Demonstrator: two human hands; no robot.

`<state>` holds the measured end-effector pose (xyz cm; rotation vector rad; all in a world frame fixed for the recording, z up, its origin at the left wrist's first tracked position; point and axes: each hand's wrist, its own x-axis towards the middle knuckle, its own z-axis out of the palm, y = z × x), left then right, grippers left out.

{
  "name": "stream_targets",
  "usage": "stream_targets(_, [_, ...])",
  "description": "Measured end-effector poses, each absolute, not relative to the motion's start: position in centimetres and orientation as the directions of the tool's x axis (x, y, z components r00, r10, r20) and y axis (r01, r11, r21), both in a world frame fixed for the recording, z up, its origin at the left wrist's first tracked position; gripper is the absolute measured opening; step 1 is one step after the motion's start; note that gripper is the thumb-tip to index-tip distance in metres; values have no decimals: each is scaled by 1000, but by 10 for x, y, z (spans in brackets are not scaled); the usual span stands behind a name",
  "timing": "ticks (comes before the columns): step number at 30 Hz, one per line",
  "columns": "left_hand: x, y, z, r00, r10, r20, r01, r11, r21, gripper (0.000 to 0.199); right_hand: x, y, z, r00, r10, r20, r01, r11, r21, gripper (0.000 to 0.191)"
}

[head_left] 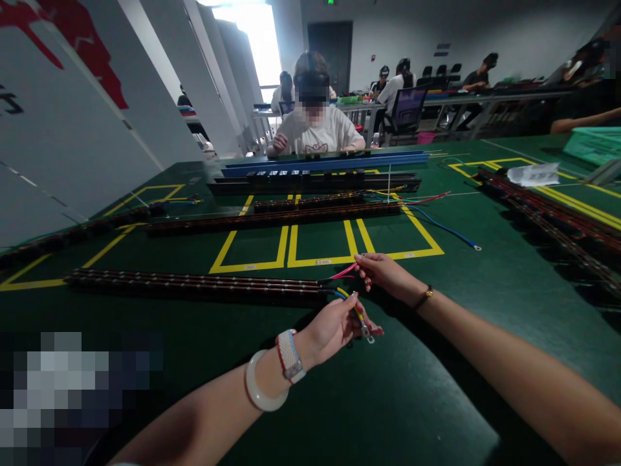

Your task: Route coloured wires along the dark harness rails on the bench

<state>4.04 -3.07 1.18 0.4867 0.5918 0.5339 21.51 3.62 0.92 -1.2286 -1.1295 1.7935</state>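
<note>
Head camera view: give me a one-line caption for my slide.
Over a green table, the left hand holds yellow and blue wires while the right hand pinches a red wire.

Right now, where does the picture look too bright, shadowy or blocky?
In the head view, glare whites out the tall white window; in that same head view, a dark shadow lies along the bare right forearm on the glossy green tabletop, and square blocks cover the bottom-left corner.

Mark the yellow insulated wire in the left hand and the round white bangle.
Yellow insulated wire point(343, 293): head view, on its yellow insulation.
Round white bangle point(251, 378): head view, on the ring's picture-left side.
</note>
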Motion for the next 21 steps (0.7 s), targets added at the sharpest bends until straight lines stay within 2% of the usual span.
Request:
stream_targets(3, [41, -28, 10, 748, 567, -345, -334, 771, 542, 29, 220, 36, 11, -305, 885, -353, 72, -349, -934, 39])
stream_targets(5, [41, -27, 11, 754, 571, -325, -349, 767, 539, 31, 226, 32, 18, -284, 877, -388, 292, -307, -906, 46])
stream_targets(8, [42, -28, 11, 744, 588, -317, -368, 757, 541, 33, 236, 20, 38, -230, 827, -513, 678, -242, -694, 63])
stream_targets(10, [43, -28, 10, 739, 594, -317, -372, 753, 543, 33, 238, 8, 55, -189, 804, -564, 828, -178, -532, 71])
stream_targets(13, [44, -28, 8, 728, 607, -319, -384, 747, 543, 30, 231, -11, 80, -247, 814, -525, 894, -18, -448, 69])
stream_targets(17, [46, -30, 10, 711, 615, -341, -399, 752, 525, 28, 215, -28, 95, -381, 792, -478, 897, 192, -398, 51])
stream_targets(21, [46, -38, 20, 645, 677, -355, -415, 700, 582, 23, 209, -30, 94, -362, 847, -390, 920, 256, -297, 41])
